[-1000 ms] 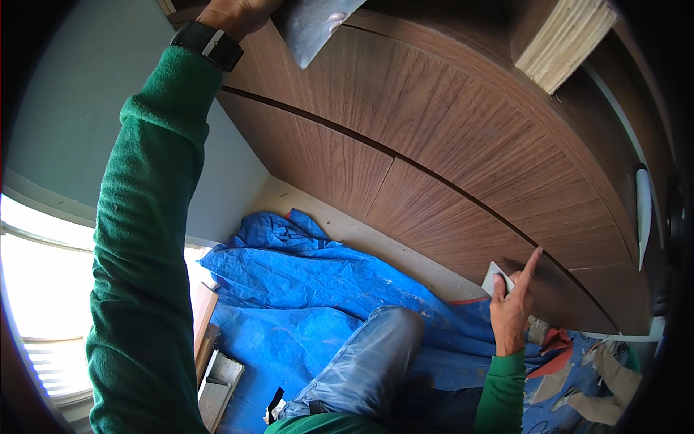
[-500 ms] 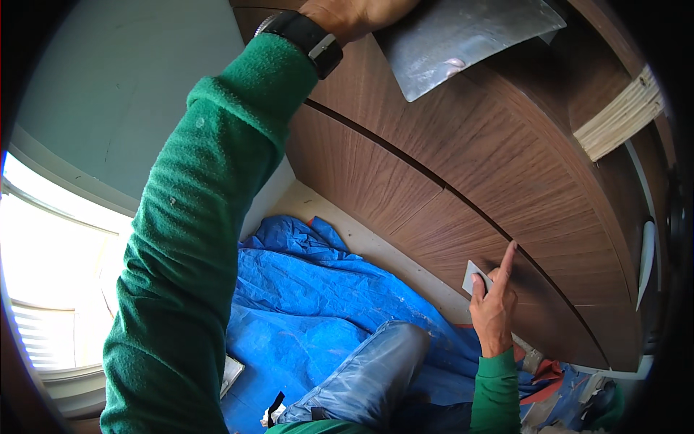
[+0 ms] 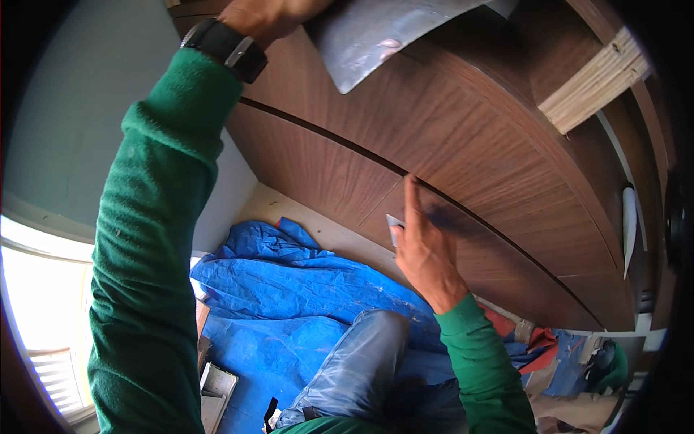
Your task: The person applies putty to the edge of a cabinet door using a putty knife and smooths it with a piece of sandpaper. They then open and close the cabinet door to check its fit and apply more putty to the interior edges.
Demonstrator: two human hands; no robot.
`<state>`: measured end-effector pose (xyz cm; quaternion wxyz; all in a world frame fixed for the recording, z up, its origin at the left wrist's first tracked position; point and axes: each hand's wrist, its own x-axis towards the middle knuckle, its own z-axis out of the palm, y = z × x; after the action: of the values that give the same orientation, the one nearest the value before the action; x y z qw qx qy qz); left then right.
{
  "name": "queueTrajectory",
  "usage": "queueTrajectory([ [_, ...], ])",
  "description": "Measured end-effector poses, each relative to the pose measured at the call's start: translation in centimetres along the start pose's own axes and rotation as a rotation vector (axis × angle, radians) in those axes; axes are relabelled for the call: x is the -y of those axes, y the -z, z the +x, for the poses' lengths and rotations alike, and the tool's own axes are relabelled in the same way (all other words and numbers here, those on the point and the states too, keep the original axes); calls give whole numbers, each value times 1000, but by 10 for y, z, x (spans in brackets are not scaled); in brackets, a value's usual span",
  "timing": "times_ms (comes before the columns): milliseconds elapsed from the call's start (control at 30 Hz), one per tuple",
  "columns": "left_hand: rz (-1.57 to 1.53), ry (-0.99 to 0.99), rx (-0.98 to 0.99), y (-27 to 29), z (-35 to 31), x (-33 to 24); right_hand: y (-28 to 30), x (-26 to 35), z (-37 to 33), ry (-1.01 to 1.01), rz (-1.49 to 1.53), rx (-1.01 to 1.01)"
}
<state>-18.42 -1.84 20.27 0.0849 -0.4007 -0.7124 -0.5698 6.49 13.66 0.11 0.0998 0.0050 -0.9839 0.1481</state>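
My left hand [image 3: 278, 16] is at the top edge, wearing a black wristwatch. Its fingers are out of sight, but a broad grey metal plate [image 3: 405, 32] extends from it and moves with it. On the plate sits a small pinkish dab [image 3: 391, 43]. My right hand [image 3: 428, 253] is closed on a small flat scraper [image 3: 393, 226], of which only a pale corner shows beside the thumb. Its index finger is stretched out, the tip at the dark gap [image 3: 322, 132] that runs between the brown wood-grain panels [image 3: 499, 145].
A rough wooden block [image 3: 596, 79] sticks out at the upper right, near a white curved strip [image 3: 629, 228]. A crumpled blue tarp [image 3: 282, 275] covers the floor around my knee [image 3: 369, 347]. A bright window [image 3: 43, 311] stands at the left, with a grey wall [image 3: 94, 123] above it.
My right hand has moved left and up along the gap with the scraper. The left hand and metal plate have shifted left. The whole view has shifted somewhat too.
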Motion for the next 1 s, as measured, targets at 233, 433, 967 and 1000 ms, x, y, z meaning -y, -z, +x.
queueTrajectory([
  [233,-86,96,-23,-7,-5,-21,-26,13,28,153,12,-108],
  [433,-72,53,-19,-4,-3,-9,-32,34,56,143,11,-36],
  [967,62,-56,22,7,4,5,-40,53,49,-40,214,-73],
  [1000,78,-30,28,7,4,5,-39,56,48,-57,237,-48],
])
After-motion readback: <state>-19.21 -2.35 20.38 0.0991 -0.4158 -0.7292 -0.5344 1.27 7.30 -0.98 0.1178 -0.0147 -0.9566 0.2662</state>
